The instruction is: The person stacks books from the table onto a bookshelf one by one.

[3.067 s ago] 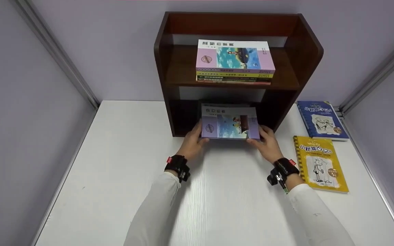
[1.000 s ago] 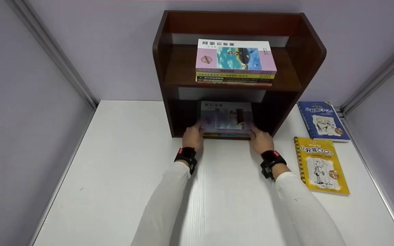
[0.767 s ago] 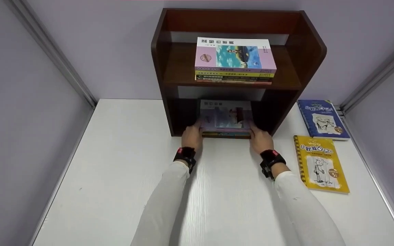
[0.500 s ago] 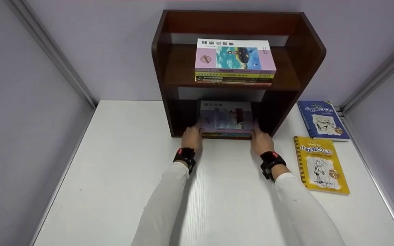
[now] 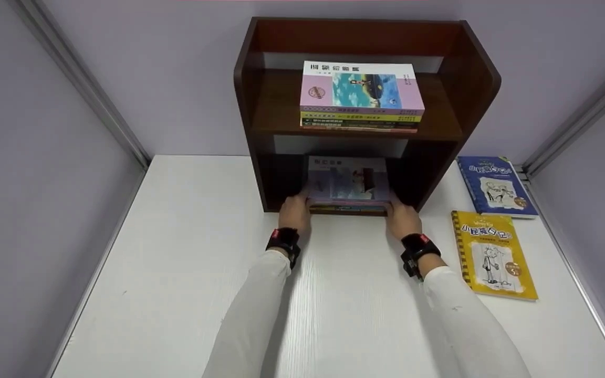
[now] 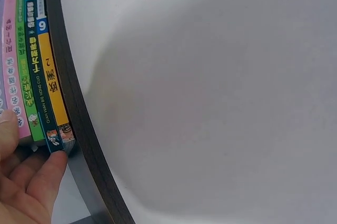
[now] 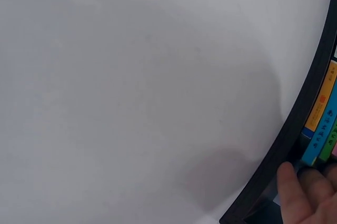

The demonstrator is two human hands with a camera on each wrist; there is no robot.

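A dark brown two-level bookshelf (image 5: 478, 79) stands at the back of the white table. In its lower compartment lies a flat stack of books (image 5: 348, 184) with a pale pink and blue cover on top. My left hand (image 5: 294, 210) grips the stack's front left corner. In the left wrist view its thumb and fingers (image 6: 39, 179) close round the ends of the coloured book spines (image 6: 39, 77). My right hand (image 5: 401, 216) holds the front right corner, and its fingers (image 7: 303, 192) touch the book spines (image 7: 322, 113) just inside the shelf's base edge (image 7: 295, 124).
A second stack of books (image 5: 361, 94) lies on the upper shelf. Right of the shelf lie a blue book (image 5: 496, 185) and, nearer me, a yellow book (image 5: 493, 254). Grey partition walls close in the table (image 5: 187, 252) at the left, right and back.
Three seconds ago both hands held the stack just in front of the shelf; it now lies pushed into the lower compartment. Over the last second the hands have barely shifted.
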